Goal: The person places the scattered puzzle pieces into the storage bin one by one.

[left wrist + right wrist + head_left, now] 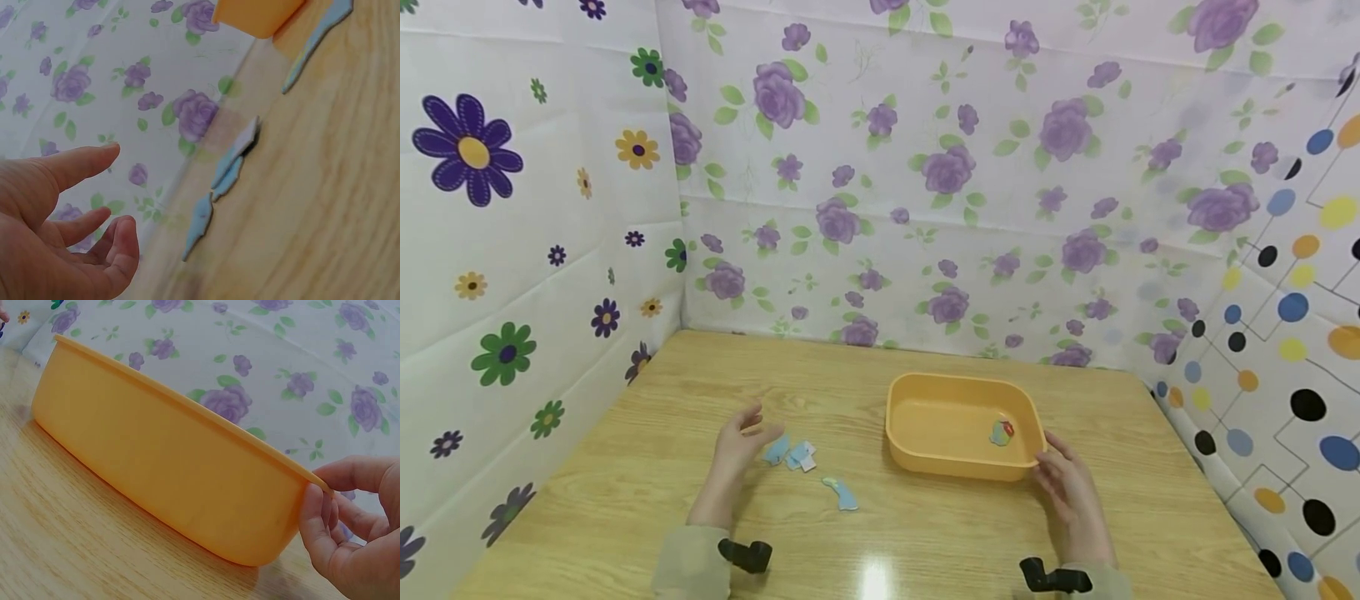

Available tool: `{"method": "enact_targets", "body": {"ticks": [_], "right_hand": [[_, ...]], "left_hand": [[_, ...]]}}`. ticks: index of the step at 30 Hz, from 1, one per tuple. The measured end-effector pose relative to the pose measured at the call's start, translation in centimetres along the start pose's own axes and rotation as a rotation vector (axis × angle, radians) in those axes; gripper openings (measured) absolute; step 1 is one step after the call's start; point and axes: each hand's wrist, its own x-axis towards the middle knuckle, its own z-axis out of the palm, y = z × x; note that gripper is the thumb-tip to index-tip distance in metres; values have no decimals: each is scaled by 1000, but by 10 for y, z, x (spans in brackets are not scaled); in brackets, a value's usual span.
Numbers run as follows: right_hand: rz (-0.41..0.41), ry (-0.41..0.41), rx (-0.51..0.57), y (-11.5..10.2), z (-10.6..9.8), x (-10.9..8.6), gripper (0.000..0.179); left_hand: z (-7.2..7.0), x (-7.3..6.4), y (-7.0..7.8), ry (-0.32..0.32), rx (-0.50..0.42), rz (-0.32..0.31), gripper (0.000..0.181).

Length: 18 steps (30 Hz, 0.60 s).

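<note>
Two hands I follow from far away. My left hand (739,442) has thumb and fingers spread wide, holding nothing; just beside its fingertips, but apart, lie three light-blue pieces (795,457), two of them overlapping. More to the right of these fingers rests a curved piece (842,495). My right hand (1070,485) pinches the corner of the orange tray (955,467); left of those fingers, inside it, is a small colourful piece (1002,432). I think a strong press on the rim could tip the tray, and careless left fingers could scatter such thin pieces.
</note>
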Motion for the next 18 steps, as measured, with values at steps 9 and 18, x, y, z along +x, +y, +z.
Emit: {"method": "enact_targets", "body": {"ticks": [9, 18], "right_hand": [[-6, -7, 8, -1, 0, -1, 29], [-5, -18, 3, -1, 2, -2, 34]], "left_hand": [[1, 2, -16, -21, 25, -27, 73], [4, 1, -25, 4, 46, -20, 68]]}}
